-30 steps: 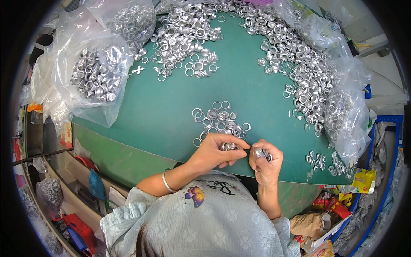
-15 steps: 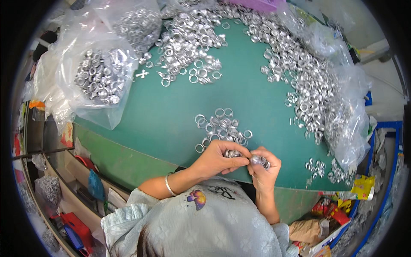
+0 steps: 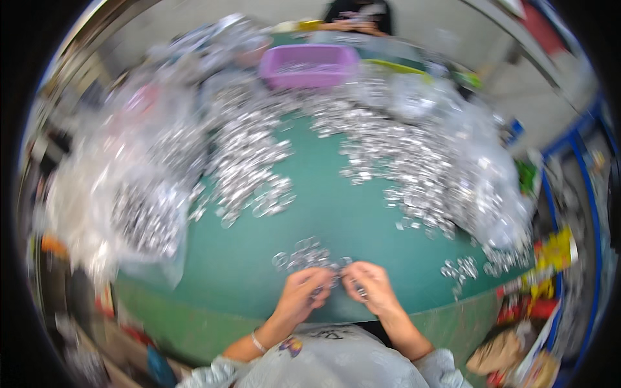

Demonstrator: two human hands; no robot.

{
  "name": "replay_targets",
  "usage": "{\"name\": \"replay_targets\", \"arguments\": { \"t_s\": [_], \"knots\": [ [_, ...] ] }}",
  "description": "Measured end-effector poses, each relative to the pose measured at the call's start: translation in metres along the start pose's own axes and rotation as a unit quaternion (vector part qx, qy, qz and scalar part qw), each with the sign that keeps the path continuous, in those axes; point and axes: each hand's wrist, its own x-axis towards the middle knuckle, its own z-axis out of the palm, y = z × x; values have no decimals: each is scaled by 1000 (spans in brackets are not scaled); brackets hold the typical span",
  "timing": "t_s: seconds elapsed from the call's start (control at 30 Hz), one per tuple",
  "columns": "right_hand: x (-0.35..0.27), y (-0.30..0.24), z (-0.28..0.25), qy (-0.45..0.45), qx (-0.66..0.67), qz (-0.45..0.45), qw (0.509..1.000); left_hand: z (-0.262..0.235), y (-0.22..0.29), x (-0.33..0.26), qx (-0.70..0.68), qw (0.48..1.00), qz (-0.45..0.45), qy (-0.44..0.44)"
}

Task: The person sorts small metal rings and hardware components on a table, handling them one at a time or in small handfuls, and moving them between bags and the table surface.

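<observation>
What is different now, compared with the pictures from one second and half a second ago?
The view has tilted upward and blurred: a purple basket and another person at the far edge now show, and the green table takes up more of the picture. Both hands stayed together at the near edge, the left hand and right hand still pinching small silver rings. The ring heaps and plastic bags look unmoved.

The small rings [image 3: 304, 257] by the hands are looking like bright, shiny metal, as are the heaps of rings [image 3: 414, 171] behind. The tabletop [image 3: 349, 220] is showing a matt green, smooth covering. The bags [image 3: 129, 213] are appearing as thin, clear, glossy plastic. The purple tub [image 3: 309, 64] is looking like smooth plastic. Motion blur is hiding finer texture.
</observation>
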Motion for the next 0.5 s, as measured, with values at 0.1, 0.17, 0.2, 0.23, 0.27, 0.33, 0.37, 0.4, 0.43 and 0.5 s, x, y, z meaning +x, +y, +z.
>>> {"name": "replay_targets", "arguments": {
  "t_s": [0.1, 0.17, 0.2, 0.23, 0.27, 0.33, 0.37, 0.4, 0.43, 0.5],
  "knots": [
    [-1, -4, 0, -46, -38, 15, 998, 1, 0, 1, -23, 999, 27, 2],
    [-8, -8, -8, -46, -85, 17, 995, 3, 0, 4, -41, 999, 13, 1],
    [-12, -11, -11, -43, -109, 20, 993, 3, 0, 4, -32, 999, 16, -11],
    [-14, -13, -14, -42, -133, 25, 990, 3, 0, 4, -25, 999, 20, -20],
    [-16, -16, -18, -33, -141, 19, 989, 4, 0, 6, -19, 999, 27, -29],
    [-20, -19, -23, -28, -157, 17, 987, 4, 1, 6, -20, 999, 26, -31],
    [-22, -21, -24, -16, -172, 5, 985, 6, 1, 8, -15, 999, 24, -31],
    [-22, -23, -22, -10, -184, -8, 983, 5, 3, 8, -7, 999, 26, -26],
    [-22, -25, -20, -4, -197, -22, 980, 4, 3, 8, -2, 999, 28, -29],
    [-22, -29, -18, -12, -242, -28, 970, 3, 3, 8, 9, 999, 34, -35]
  ]
}}
